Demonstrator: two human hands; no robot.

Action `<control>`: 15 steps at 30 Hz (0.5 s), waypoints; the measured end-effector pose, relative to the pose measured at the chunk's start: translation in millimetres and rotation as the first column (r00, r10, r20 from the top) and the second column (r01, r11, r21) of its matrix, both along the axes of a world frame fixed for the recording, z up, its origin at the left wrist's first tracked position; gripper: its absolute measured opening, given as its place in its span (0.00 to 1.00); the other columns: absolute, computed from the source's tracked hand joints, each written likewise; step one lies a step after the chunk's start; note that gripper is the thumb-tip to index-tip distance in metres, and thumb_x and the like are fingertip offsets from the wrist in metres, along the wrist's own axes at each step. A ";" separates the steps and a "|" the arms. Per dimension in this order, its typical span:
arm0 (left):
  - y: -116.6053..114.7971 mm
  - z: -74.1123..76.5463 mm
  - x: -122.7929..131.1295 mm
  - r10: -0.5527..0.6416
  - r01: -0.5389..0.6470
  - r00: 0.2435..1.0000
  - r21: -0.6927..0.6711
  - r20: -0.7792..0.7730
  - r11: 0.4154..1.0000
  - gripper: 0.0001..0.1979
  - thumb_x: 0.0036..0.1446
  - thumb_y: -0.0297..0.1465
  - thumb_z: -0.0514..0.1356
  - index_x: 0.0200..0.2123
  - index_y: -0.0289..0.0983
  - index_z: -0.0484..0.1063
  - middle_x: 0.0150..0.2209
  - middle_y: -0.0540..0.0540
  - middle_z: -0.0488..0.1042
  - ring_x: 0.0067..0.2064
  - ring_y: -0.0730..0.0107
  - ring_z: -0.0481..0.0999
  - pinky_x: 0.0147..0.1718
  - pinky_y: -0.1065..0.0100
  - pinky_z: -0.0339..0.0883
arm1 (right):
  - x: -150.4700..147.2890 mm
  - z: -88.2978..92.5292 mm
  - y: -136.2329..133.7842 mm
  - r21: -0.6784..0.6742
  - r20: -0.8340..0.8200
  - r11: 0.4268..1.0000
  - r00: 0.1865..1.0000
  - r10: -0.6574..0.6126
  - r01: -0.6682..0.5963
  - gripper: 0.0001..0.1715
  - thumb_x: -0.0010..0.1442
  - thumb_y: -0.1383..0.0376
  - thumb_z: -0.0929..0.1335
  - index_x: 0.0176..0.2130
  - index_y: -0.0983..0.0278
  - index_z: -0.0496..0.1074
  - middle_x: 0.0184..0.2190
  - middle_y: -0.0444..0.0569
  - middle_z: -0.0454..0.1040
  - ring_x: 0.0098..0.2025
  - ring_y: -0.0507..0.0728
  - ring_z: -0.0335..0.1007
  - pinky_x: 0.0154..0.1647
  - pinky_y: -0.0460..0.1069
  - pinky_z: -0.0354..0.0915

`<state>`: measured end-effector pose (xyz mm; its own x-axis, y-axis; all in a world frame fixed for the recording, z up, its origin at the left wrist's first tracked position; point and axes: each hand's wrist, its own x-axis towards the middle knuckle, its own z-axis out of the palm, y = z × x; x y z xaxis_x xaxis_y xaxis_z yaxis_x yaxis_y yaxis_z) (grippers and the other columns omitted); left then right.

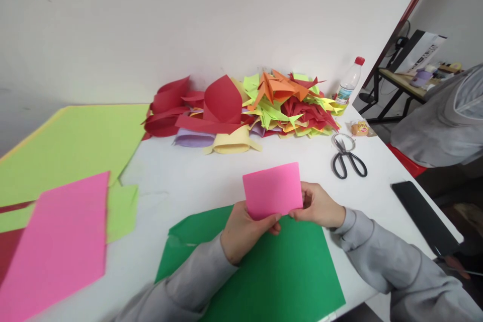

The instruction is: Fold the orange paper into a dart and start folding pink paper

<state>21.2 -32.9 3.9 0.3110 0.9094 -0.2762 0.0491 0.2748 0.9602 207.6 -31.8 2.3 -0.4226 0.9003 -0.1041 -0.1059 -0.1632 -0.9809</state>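
Note:
A small folded pink paper is held upright above the table between both my hands. My left hand pinches its lower left corner, thumb across the bottom edge. My right hand grips the lower right edge, fingers curled behind the paper. Beneath my hands lies a large green sheet on the white table.
A pile of folded red, orange, yellow and green paper shapes sits at the back. Black scissors, a plastic bottle and a dark phone lie to the right. Large pink and lime sheets cover the left. Another person sits at the right.

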 end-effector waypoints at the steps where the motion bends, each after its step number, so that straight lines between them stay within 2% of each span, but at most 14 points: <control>1: 0.1 0.6 -0.6 0.008 -0.008 1.000 0.000 0.000 1.000 0.12 0.38 0.36 0.69 0.19 0.33 0.75 0.16 0.46 0.75 0.19 0.67 0.74 0.22 0.69 0.72 | 1.9 -0.7 1.0 -0.012 0.007 1.000 1.000 -0.003 0.004 0.21 0.42 0.66 0.76 0.35 0.66 0.67 0.25 0.39 0.71 0.24 0.47 0.65 0.25 0.42 0.62; 4: 0.9 1.3 -2.1 0.034 -0.034 0.999 -0.003 0.003 0.999 0.12 0.39 0.35 0.69 0.17 0.32 0.74 0.16 0.45 0.75 0.18 0.67 0.74 0.21 0.70 0.72 | 9.7 -2.4 5.4 -0.019 0.042 1.000 0.999 -0.015 0.016 0.21 0.42 0.66 0.76 0.35 0.65 0.67 0.22 0.38 0.70 0.22 0.46 0.65 0.23 0.42 0.63; 9: 4.2 -3.2 -4.6 0.101 -0.100 0.994 -0.028 0.052 0.995 0.11 0.37 0.34 0.69 0.17 0.33 0.73 0.14 0.47 0.74 0.17 0.69 0.73 0.19 0.71 0.71 | 26.6 1.0 15.9 0.052 0.071 0.996 0.994 -0.081 0.078 0.21 0.42 0.69 0.75 0.38 0.66 0.69 0.19 0.37 0.71 0.19 0.46 0.65 0.21 0.41 0.61; 12: 6.1 -5.7 -4.8 0.117 -0.114 0.990 -0.042 0.079 0.993 0.11 0.37 0.34 0.69 0.17 0.33 0.74 0.15 0.48 0.74 0.17 0.69 0.73 0.18 0.71 0.71 | 27.5 3.6 17.6 0.054 0.013 0.990 0.991 -0.134 0.133 0.22 0.43 0.66 0.76 0.39 0.66 0.70 0.21 0.38 0.72 0.21 0.47 0.67 0.23 0.42 0.64; 15: 5.3 -5.2 -3.0 0.067 -0.066 0.996 -0.020 0.061 0.998 0.12 0.38 0.34 0.69 0.16 0.32 0.74 0.15 0.46 0.74 0.17 0.69 0.73 0.19 0.71 0.71 | 16.1 1.4 11.5 -0.017 -0.030 0.997 0.997 -0.074 0.074 0.24 0.43 0.62 0.77 0.39 0.65 0.70 0.26 0.41 0.74 0.26 0.48 0.70 0.27 0.44 0.67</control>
